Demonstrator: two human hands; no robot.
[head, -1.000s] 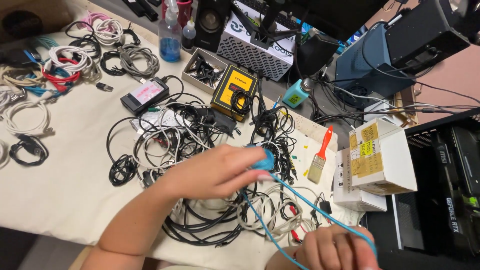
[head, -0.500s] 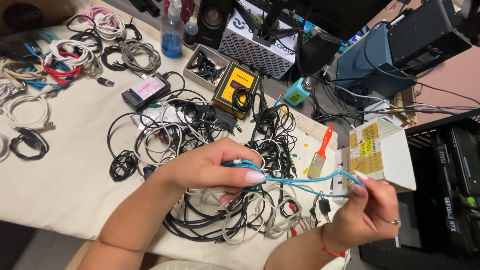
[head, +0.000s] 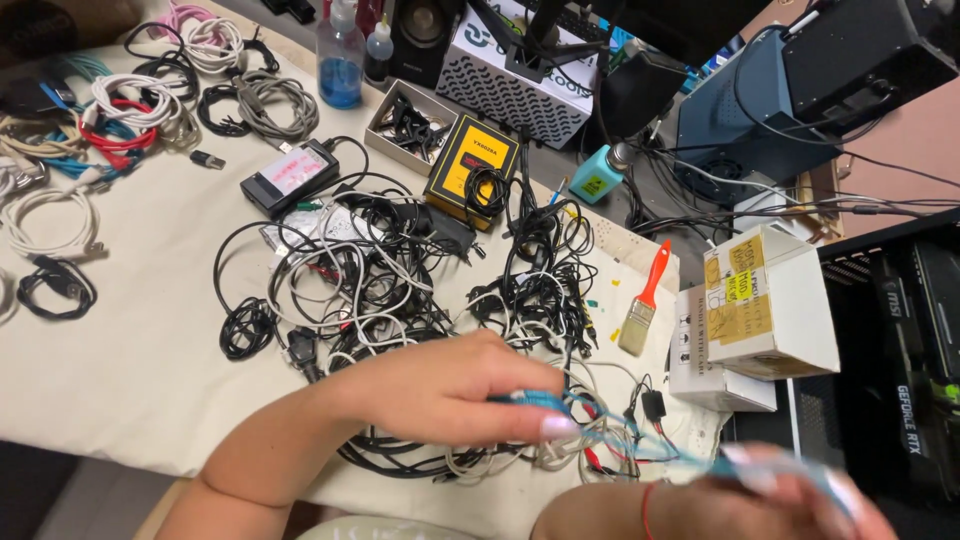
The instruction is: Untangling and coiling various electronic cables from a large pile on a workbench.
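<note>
Landmark: the yellow box [head: 471, 168] at the back of the cloth-covered table [head: 130, 340]. Left hand [head: 455, 390] sits well in front of the yellow box, over the near edge of the tangled cable pile [head: 400, 270], fingers curled shut around a light blue cable [head: 600, 432]; thumb tip pinches it at the front. Looks like the loops are gathered inside the fist, which would keep the bundle from springing loose, though the fist hides how many turns there are. The blue cable runs from that fist to the right hand [head: 770, 495], which is front-right of the yellow box at the bottom frame edge. Right hand is motion-blurred; the cable passes through or along its fingers, but can't tell if they are clamped or just guiding it. The cable looks fairly taut between the two hands, so it hangs clear of the pile rather than snagging in it. Around: paintbrush with orange handle [head: 642, 305] right of the yellow box, white cardboard boxes [head: 760, 310] further right, small tray of black connectors [head: 405, 125] just left of the yellow box, blue-liquid bottle [head: 340, 55] behind-left, sorted cable coils [head: 120, 100] far left.
</note>
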